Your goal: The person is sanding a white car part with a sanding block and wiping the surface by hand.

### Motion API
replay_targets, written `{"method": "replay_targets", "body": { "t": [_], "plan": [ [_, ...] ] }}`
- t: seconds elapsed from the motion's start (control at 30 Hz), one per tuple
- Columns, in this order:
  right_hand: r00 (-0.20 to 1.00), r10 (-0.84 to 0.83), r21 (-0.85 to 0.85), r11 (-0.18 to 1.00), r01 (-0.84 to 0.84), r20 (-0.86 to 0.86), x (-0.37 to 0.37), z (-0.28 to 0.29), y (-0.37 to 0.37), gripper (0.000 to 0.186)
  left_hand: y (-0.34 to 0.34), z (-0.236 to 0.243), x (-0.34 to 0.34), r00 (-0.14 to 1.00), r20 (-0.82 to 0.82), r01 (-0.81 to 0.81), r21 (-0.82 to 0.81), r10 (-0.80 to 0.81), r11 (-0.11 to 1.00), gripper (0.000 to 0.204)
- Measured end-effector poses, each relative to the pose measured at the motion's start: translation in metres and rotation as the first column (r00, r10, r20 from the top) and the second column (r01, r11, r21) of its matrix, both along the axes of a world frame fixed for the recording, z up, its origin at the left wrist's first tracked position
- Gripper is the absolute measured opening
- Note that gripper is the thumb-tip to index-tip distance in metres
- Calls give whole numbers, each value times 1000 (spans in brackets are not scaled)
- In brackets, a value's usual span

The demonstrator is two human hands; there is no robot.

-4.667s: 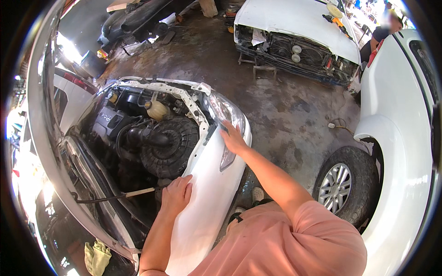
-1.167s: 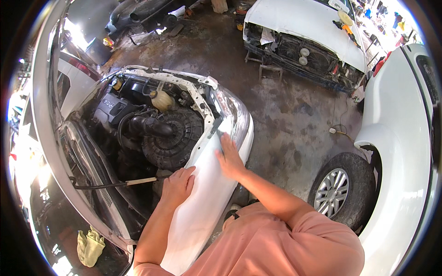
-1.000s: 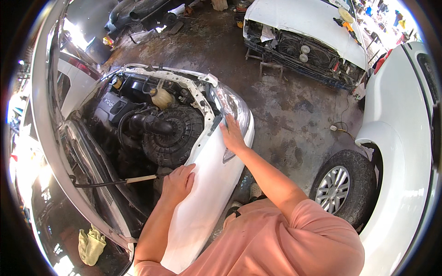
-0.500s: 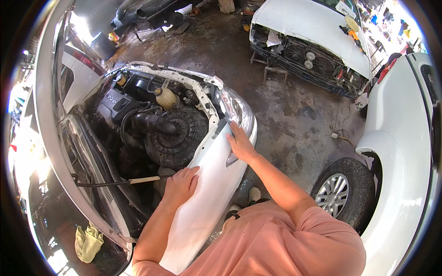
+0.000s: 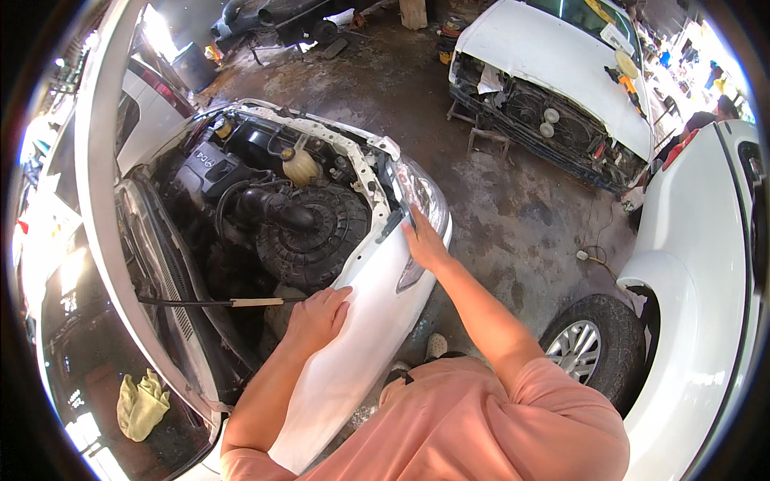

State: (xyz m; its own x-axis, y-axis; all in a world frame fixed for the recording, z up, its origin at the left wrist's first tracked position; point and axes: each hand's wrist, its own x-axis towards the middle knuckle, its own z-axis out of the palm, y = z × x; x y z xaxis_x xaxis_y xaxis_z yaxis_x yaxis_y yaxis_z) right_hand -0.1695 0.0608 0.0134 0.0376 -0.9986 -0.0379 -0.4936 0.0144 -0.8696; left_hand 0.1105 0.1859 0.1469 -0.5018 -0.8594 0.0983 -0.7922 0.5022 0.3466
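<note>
A white car fender (image 5: 353, 337) runs under both my hands beside the uncovered engine bay. My left hand (image 5: 319, 317) rests on the fender's inner edge, its fingers lying loosely over the top and nothing held. Farther forward, my right hand (image 5: 425, 244) lies against the clear headlight (image 5: 421, 196) where it meets the fender, fingers stretched out; its fingertips are partly hidden. Left of my left hand, a thin dark rod (image 5: 216, 302) with a pale sleeve reaches across the bay. A round black air cleaner housing (image 5: 313, 236) and a yellowish reservoir (image 5: 299, 167) sit inside.
The raised hood edge (image 5: 104, 200) arches at left. A yellow-green glove (image 5: 143, 407) lies on the dark windshield. To my right stands another white vehicle (image 5: 690, 216) with its wheel (image 5: 593, 349); ahead is a white car (image 5: 553, 48) with its front stripped. A cable (image 5: 593, 258) lies on the floor.
The view has shifted slightly, moving the scene a little in the picture. My right hand has turned slightly, its fingers now closer to the headlight's inner edge. My left hand stays on the fender.
</note>
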Motion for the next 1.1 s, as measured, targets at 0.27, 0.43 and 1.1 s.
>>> {"method": "replay_targets", "body": {
  "t": [0.27,0.43,1.1],
  "plan": [
    [1000,-11,-19,1000,11,-13,-6,-5,-9,67,-3,0,-3,999,-45,22,-21,-23,1000,25],
    [995,50,-82,995,-57,-90,-15,-13,-14,66,-3,-2,-6,999,-28,22,-58,-24,998,25],
    [999,3,-28,1000,-2,47,-7,8,2,69,-4,3,-10,999,-26,21,-6,-21,1000,25]
  ]
}}
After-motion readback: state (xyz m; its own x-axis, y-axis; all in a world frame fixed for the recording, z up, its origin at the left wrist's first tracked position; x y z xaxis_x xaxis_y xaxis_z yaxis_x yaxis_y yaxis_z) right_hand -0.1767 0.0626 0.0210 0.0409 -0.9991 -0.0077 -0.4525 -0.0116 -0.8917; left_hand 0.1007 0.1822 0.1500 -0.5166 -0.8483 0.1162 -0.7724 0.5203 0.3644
